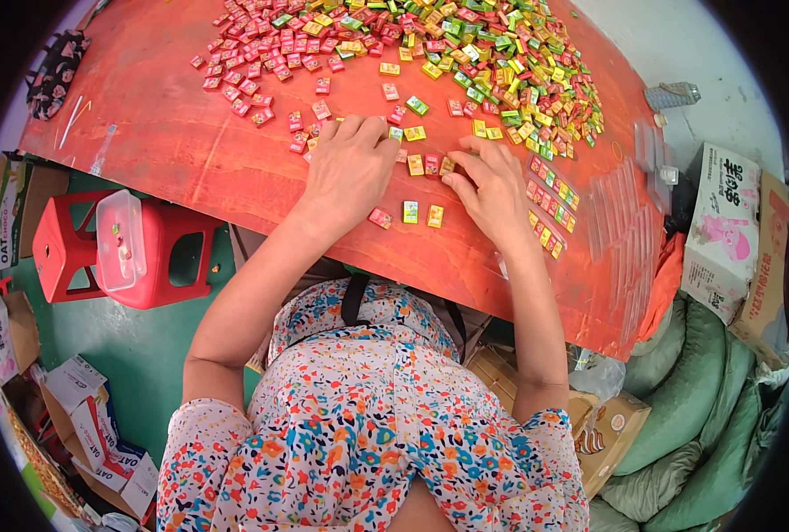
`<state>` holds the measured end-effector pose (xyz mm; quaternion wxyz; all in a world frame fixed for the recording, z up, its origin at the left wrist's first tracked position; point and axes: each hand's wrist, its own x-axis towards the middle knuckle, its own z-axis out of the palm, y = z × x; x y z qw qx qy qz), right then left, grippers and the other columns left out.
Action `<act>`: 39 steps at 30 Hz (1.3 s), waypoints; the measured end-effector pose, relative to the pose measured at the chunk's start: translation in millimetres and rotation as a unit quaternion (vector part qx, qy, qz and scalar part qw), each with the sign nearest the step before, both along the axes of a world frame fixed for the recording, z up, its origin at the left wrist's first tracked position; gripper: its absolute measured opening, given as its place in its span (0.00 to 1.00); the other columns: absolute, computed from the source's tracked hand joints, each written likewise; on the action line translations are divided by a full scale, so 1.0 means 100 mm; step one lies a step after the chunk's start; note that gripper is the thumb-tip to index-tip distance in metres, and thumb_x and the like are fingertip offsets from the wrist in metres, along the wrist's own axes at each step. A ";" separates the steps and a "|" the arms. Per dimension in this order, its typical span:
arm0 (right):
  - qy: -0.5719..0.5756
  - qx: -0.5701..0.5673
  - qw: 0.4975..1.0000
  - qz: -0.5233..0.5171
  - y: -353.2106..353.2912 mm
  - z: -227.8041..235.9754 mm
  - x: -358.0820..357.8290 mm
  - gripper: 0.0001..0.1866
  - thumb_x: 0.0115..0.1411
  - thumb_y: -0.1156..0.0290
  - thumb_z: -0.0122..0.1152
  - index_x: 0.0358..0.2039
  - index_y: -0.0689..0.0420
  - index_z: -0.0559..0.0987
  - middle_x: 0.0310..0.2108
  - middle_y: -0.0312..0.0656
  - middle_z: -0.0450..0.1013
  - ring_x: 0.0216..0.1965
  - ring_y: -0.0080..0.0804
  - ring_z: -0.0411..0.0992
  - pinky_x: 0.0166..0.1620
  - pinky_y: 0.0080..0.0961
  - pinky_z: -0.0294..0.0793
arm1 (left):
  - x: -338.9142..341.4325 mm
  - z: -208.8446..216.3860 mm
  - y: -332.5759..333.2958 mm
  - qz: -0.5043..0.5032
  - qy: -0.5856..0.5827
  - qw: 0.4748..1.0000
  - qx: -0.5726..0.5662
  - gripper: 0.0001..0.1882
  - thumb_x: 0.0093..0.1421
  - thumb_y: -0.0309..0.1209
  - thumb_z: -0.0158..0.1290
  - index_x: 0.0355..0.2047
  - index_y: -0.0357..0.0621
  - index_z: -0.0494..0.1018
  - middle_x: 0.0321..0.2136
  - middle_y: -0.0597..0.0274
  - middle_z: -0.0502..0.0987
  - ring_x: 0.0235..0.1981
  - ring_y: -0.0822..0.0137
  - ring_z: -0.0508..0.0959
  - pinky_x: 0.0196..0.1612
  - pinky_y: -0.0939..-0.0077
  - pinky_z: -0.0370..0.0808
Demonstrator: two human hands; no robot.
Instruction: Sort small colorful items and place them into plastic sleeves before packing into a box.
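Small candy-sized boxes in red, yellow and green lie over the red table. My left hand point(350, 164) rests palm down among the loose ones, its fingers bent and slightly apart, fingertips hidden from view. To its right, my right hand point(489, 182) has thumb and forefinger at a small yellow box point(447, 166). Beside that one stand a red box point(432, 165) and another yellow box point(415, 166) in a short row. Nearer to me lie a red box point(379, 218), a green-and-white box point(410, 212) and an orange-yellow box point(435, 216).
A big heap of small boxes point(501, 53) covers the table's far side. Clear strips holding rows of boxes point(551, 208) lie right of my right hand, with more clear plastic sleeves point(621, 230) beyond. Left of the table, a red stool point(160, 257) bears a clear tray point(120, 239).
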<state>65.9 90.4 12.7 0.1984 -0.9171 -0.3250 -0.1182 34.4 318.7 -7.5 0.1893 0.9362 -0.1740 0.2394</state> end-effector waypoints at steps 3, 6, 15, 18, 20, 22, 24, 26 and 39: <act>0.000 0.003 1.000 -0.010 -0.03 -0.03 -0.03 0.14 0.53 0.69 0.69 0.41 0.57 0.83 0.48 0.40 0.74 0.51 0.41 0.70 0.50 0.38 0.68 | -0.04 0.03 -0.04 0.003 -0.003 1.000 -0.003 0.05 0.53 0.30 0.57 0.29 0.43 0.78 0.34 0.62 0.74 0.41 0.61 0.74 0.44 0.62 0.68; -0.011 0.016 1.000 0.011 -0.02 -0.05 -0.03 0.14 0.53 0.69 0.69 0.41 0.57 0.83 0.47 0.40 0.74 0.50 0.41 0.71 0.50 0.38 0.68 | -0.08 0.05 -0.09 0.011 0.005 1.000 -0.012 0.07 0.55 0.33 0.60 0.27 0.45 0.75 0.34 0.63 0.74 0.42 0.60 0.74 0.45 0.63 0.68; -0.002 0.033 0.999 0.025 -0.01 -0.07 0.00 0.15 0.53 0.69 0.69 0.43 0.57 0.82 0.46 0.39 0.75 0.49 0.40 0.71 0.51 0.38 0.68 | -0.08 0.05 -0.13 0.022 0.027 0.999 -0.025 0.12 0.54 0.38 0.62 0.22 0.44 0.76 0.29 0.62 0.76 0.39 0.59 0.75 0.45 0.61 0.68; -0.013 0.025 0.999 0.041 0.03 -0.08 0.04 0.16 0.53 0.68 0.69 0.43 0.57 0.83 0.46 0.39 0.75 0.49 0.41 0.71 0.51 0.38 0.68 | -0.05 0.00 -0.19 0.054 0.000 0.998 -0.024 0.13 0.54 0.39 0.62 0.22 0.43 0.78 0.29 0.63 0.77 0.40 0.59 0.75 0.46 0.61 0.67; -0.009 0.024 0.999 0.036 0.02 -0.09 0.06 0.16 0.53 0.68 0.69 0.43 0.57 0.83 0.46 0.39 0.75 0.49 0.41 0.71 0.51 0.38 0.68 | 0.01 -0.01 -0.23 0.093 0.007 0.996 -0.017 0.12 0.54 0.39 0.62 0.24 0.43 0.79 0.30 0.63 0.78 0.40 0.60 0.75 0.46 0.62 0.67; -0.004 0.023 0.999 0.033 0.02 -0.10 0.07 0.16 0.53 0.67 0.69 0.43 0.57 0.83 0.47 0.39 0.75 0.49 0.41 0.71 0.52 0.38 0.68 | 0.04 -0.01 -0.21 0.086 -0.004 0.996 -0.014 0.12 0.55 0.38 0.62 0.24 0.44 0.79 0.30 0.63 0.78 0.40 0.59 0.75 0.45 0.62 0.67; -0.018 0.029 0.999 0.038 0.00 -0.09 0.07 0.16 0.54 0.66 0.69 0.42 0.57 0.83 0.47 0.40 0.76 0.49 0.42 0.71 0.52 0.38 0.69 | 0.05 -0.01 -0.20 0.079 -0.015 0.997 -0.011 0.11 0.55 0.38 0.62 0.24 0.44 0.79 0.30 0.63 0.78 0.40 0.59 0.75 0.45 0.62 0.67; -0.026 0.038 0.999 0.027 -0.08 -0.05 0.12 0.16 0.54 0.66 0.69 0.43 0.57 0.83 0.46 0.40 0.76 0.49 0.42 0.72 0.52 0.38 0.69 | 0.03 0.01 -0.14 0.058 -0.009 0.998 -0.026 0.09 0.56 0.36 0.61 0.26 0.44 0.79 0.31 0.63 0.77 0.41 0.59 0.75 0.45 0.61 0.67; 0.020 0.037 0.999 -0.005 -0.16 0.05 0.13 0.12 0.54 0.71 0.68 0.40 0.57 0.83 0.44 0.40 0.76 0.47 0.41 0.72 0.51 0.38 0.71 | 0.26 0.06 0.04 0.006 0.022 1.000 -0.008 0.10 0.50 0.29 0.57 0.35 0.46 0.79 0.36 0.62 0.74 0.42 0.59 0.74 0.45 0.60 0.68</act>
